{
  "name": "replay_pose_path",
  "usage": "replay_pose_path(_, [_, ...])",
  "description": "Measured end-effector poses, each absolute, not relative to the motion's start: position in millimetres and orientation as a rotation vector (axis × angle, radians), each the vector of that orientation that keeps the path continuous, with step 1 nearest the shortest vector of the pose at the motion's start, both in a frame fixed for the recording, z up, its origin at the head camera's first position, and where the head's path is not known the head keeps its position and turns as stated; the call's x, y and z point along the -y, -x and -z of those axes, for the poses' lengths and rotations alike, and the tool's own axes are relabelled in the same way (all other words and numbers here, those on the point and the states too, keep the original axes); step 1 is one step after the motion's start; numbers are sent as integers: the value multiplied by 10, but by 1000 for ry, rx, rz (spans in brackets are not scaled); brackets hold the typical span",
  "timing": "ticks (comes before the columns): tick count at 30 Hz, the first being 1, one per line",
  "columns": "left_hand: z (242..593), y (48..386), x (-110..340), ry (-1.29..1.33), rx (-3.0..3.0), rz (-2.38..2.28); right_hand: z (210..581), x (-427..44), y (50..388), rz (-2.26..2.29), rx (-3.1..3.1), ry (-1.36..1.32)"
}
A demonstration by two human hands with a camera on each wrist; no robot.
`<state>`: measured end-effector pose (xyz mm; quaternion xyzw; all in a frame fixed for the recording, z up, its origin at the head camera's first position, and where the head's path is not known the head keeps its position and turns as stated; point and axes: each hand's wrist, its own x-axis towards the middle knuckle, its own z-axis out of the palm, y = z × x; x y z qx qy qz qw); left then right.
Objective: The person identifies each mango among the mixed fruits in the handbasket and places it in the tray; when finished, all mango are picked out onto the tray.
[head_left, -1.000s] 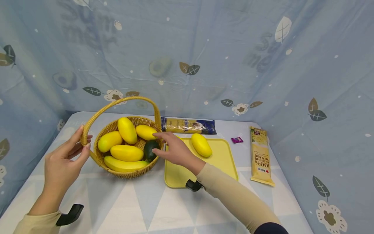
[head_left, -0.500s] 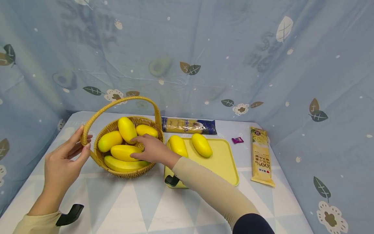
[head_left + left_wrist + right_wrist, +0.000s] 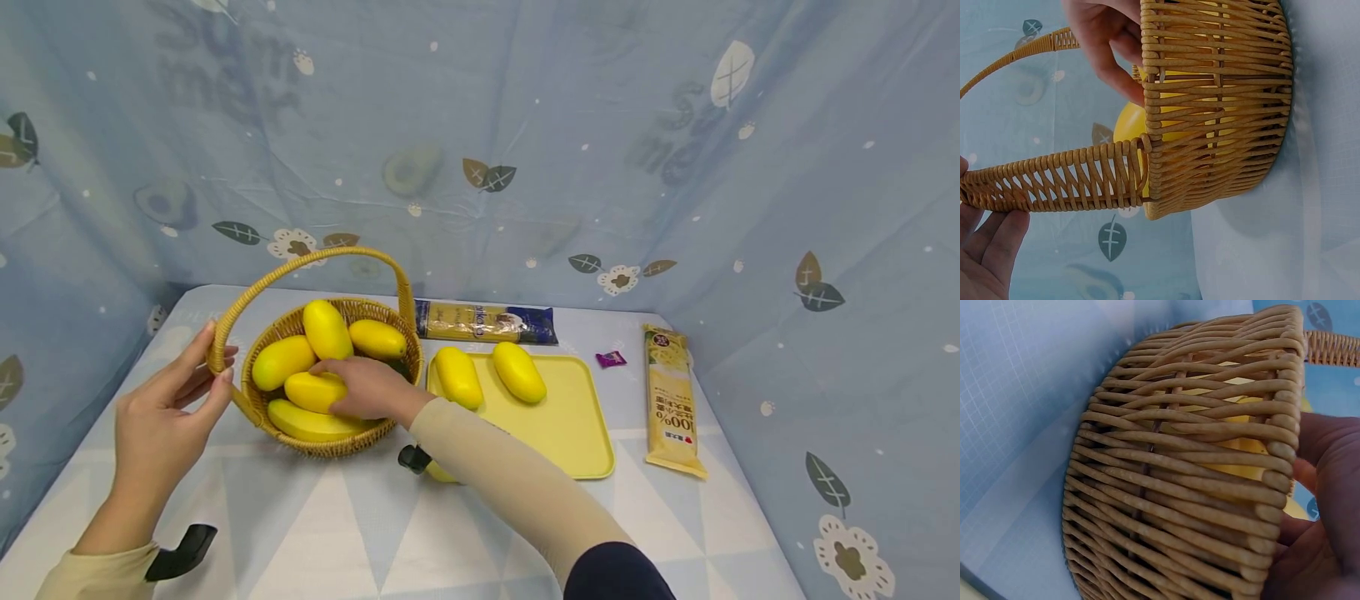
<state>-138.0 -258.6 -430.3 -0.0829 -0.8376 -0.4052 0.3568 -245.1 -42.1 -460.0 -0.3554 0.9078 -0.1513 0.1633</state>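
My left hand (image 3: 161, 408) holds the side of the wicker basket's handle (image 3: 247, 296) between thumb and fingers. The left wrist view shows these fingers (image 3: 1004, 240) against the woven handle (image 3: 1066, 178). Inside the basket (image 3: 330, 447), my right hand (image 3: 371, 390) grips the right end of a yellow mango (image 3: 309, 392), with thumb and fingers on either side. Other mangoes (image 3: 327, 329) and a banana (image 3: 311, 422) lie around it. A dark green fruit (image 3: 397, 365) is mostly hidden behind the right hand. In the right wrist view, the basket wall (image 3: 1191, 456) covers most of the contents.
Right of the basket is a yellow tray (image 3: 570, 425) bearing two mangoes (image 3: 519, 372), its lower left part under the right forearm. A blue-ended pasta packet (image 3: 487, 322) lies behind it. Farther right are a purple candy (image 3: 611, 359) and a yellow noodle packet (image 3: 670, 400).
My right hand has moved left from the basket's right rim to the middle mango and taken hold of it. The tray's left mango has come into view. My left hand stays on the handle.
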Motion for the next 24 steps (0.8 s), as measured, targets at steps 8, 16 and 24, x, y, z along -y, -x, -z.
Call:
replay_pose_path(8, [4310,1399,2593,229,2147,1061,4577,427,2428,362,-2623,1053])
replay_pose_path(16, [4295,1385,2581,227,2150,1056,4550,380,2426,444,-2644,1063])
replay_pose_path(24, [4301,1387,2586,231,2151,1044,4467,209,2437,694,-2635,992])
